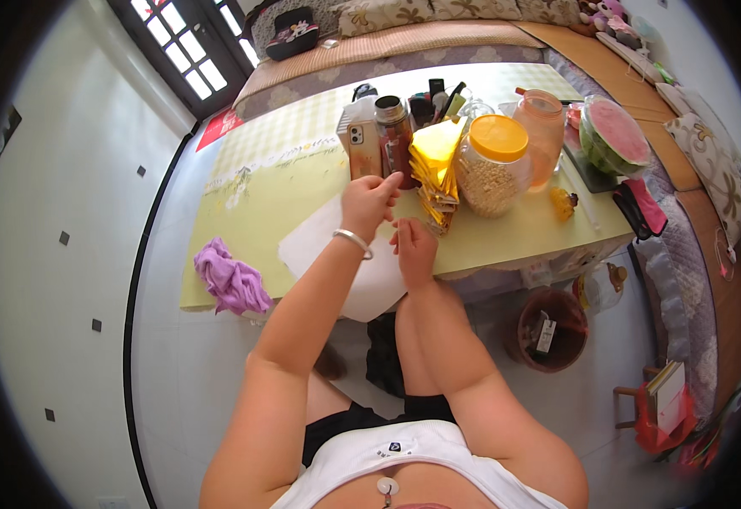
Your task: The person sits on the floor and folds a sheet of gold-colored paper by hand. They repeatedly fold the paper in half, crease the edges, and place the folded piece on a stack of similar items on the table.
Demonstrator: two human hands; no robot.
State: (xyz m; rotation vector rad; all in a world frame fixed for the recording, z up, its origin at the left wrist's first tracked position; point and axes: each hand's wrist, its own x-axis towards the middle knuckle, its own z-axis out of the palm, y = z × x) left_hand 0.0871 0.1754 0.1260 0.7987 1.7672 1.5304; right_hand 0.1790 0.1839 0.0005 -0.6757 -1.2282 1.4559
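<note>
Left hand (372,204) and right hand (417,249) sit close together, curled; whether they grip anything I cannot tell; beneath, the paper (307,243) lies on the counter (268,212), probably light, floppy, easily creased, best held by opposite edges

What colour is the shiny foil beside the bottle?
The foil is golden yellow, in the head view.

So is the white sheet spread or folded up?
Spread: the white sheet shows broad on both sides of the left forearm, no fold visible; the arm hides some.
</note>
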